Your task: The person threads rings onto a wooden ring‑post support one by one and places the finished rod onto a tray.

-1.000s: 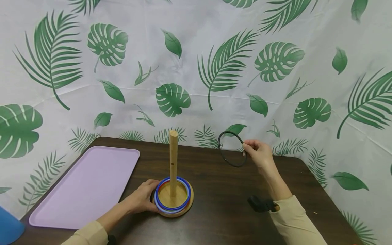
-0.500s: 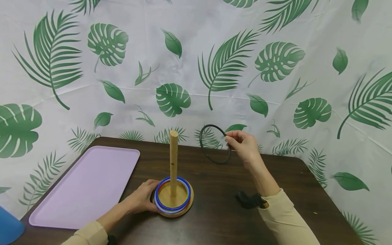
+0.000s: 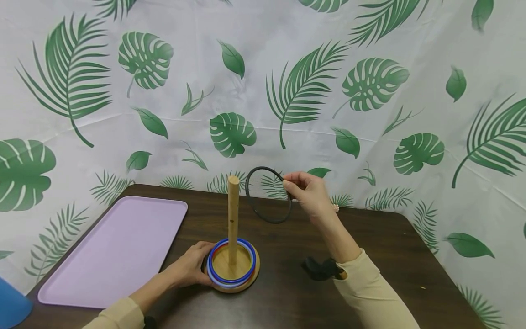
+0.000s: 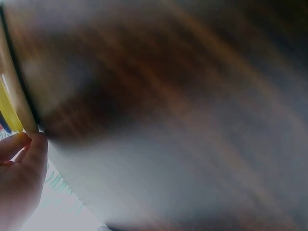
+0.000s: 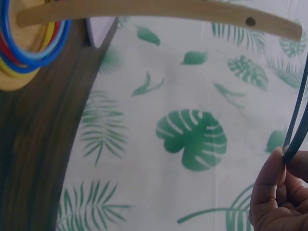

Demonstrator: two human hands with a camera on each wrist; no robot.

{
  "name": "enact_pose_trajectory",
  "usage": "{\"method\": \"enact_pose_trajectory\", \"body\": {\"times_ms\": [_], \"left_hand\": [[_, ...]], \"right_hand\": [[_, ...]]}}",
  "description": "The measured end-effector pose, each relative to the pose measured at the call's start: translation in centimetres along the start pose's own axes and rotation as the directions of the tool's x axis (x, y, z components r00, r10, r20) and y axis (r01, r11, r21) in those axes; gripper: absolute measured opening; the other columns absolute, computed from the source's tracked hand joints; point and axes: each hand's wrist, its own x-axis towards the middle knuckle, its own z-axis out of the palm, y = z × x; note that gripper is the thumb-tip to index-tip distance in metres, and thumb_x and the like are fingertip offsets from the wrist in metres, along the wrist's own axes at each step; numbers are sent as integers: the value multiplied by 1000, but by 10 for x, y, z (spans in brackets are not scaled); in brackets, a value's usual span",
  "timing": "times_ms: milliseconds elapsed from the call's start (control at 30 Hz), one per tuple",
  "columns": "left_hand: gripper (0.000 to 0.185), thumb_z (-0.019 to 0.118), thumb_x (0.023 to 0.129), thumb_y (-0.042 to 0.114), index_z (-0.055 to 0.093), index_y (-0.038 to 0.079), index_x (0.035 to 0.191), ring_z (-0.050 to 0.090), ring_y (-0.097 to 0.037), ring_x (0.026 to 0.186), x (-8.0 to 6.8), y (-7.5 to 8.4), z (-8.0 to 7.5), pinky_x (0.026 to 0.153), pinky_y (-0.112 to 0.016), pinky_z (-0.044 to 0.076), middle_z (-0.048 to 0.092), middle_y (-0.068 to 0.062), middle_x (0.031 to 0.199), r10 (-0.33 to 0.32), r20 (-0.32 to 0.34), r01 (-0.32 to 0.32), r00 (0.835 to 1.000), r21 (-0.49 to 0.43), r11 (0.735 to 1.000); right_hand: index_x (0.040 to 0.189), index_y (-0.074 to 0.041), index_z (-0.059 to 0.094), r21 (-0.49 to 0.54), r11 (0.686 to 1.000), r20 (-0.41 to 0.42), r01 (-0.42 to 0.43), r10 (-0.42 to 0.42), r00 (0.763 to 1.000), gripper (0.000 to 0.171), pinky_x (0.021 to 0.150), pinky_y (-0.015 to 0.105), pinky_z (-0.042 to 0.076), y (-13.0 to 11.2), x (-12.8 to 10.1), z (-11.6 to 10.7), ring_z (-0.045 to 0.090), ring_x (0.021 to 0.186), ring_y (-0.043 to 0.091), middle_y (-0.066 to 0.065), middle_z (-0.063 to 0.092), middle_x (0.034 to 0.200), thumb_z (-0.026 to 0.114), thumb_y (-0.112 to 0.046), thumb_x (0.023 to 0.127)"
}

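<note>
A wooden ring-toss stand, with an upright peg (image 3: 233, 214) and a round base (image 3: 257, 270), stands on the dark table. Stacked around the peg's foot are several coloured rings, a blue ring (image 3: 254, 262) uppermost; red and yellow ones show in the right wrist view. My left hand (image 3: 191, 265) holds the base's left edge, thumb and fingers pinching its rim in the left wrist view. Between thumb and fingers of my right hand (image 3: 310, 194) is a thin black ring (image 3: 274, 222), held up on edge just right of the peg's top, apart from it.
A lilac tray (image 3: 119, 246) lies on the left of the brown table (image 3: 296, 292). Part of a blue object (image 3: 12, 304) shows at the lower left corner. Behind the table hangs a white leaf-print cloth (image 3: 287, 27).
My right hand has carried the black ring leftward, from well right of the stand to close beside the peg's top. The left hand and the stand have stayed put.
</note>
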Motion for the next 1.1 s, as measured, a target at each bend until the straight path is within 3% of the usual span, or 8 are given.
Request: {"method": "enact_pose_trajectory", "body": {"times_ms": [233, 433, 767, 1100], "left_hand": [[88, 89, 55, 35, 53, -5, 124, 50, -40, 111, 0, 2, -1, 92, -56, 42, 54, -19, 120, -15, 10, 15, 1000, -11, 1000], [88, 88, 56, 36, 53, -5, 125, 50, -40, 110, 0, 2, -2, 91, -56, 42, 54, -19, 119, -1, 12, 1, 1000, -3, 1000], [88, 88, 56, 37, 53, -6, 125, 50, -40, 110, 0, 1, -1, 91, -56, 43, 54, -20, 118, 3, 5, -3, 1000, -4, 1000], [89, 88, 55, 37, 53, -6, 125, 51, -39, 110, 0, 0, 1, 91, -56, 42, 54, -19, 118, -3, 0, 3, 1000, -6, 1000]], "right_hand": [[105, 8, 62, 52, 998, 50, 19, -21, 999, 21, 63, 22, 50, -10, 2, 14, 54, 66, 9, -2, 59, 78, 60, -6, 91], [103, 7, 64, 33, 999, 64, 31, -33, 997, 19, 63, 20, 48, -17, 3, 25, 54, 66, 9, -1, 59, 78, 61, -6, 90], [100, 9, 64, 1, 998, 101, 65, -64, 993, 17, 61, 21, 47, -21, 9, 44, 54, 64, 8, 18, 62, 83, 62, -3, 89], [95, 6, 66, -44, 998, 123, 48, -43, 992, 12, 57, 21, 46, -11, 14, 56, 53, 62, 8, 7, 62, 76, 61, -2, 88]]}}
